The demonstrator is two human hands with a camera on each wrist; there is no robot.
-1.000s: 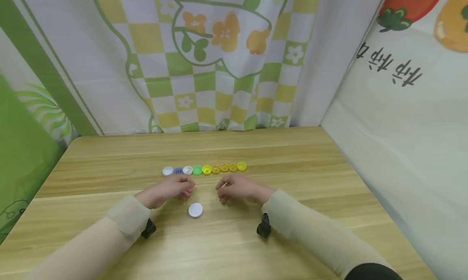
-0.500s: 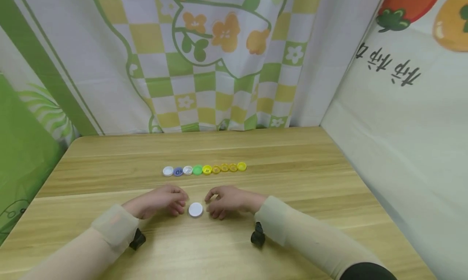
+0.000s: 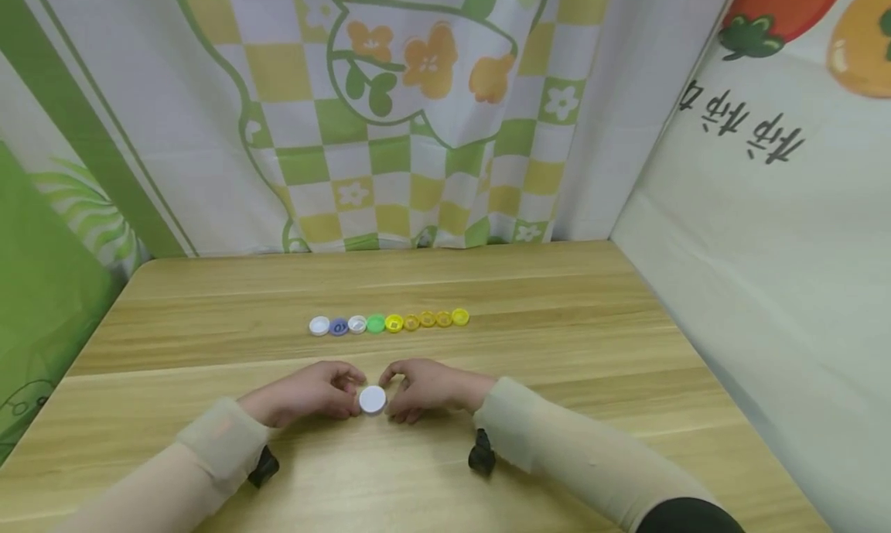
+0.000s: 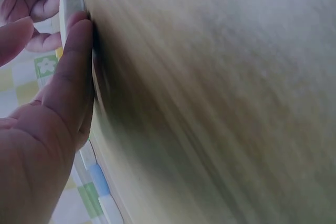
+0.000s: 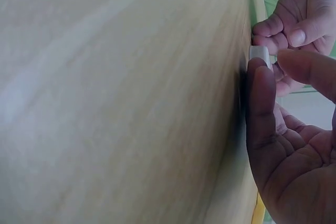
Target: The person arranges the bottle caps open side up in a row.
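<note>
A round white bottle cap lies flat on the wooden table between the two hands. My left hand is at its left side; in the left wrist view a fingertip touches the rim of the white cap, with the thumb held apart. On the other side, my right hand also has a fingertip at the cap; the right wrist view shows that finger against the cap's edge and the thumb away from it. Neither hand wraps round the cap.
Behind the hands, a touching row of several caps runs across the table: a white cap, a blue cap, a green cap and yellow ones. A patterned curtain hangs at the table's back edge.
Both hands have come down from near the row towards the person and closed in on the white cap from its two sides. The cap and the row stay in place.
</note>
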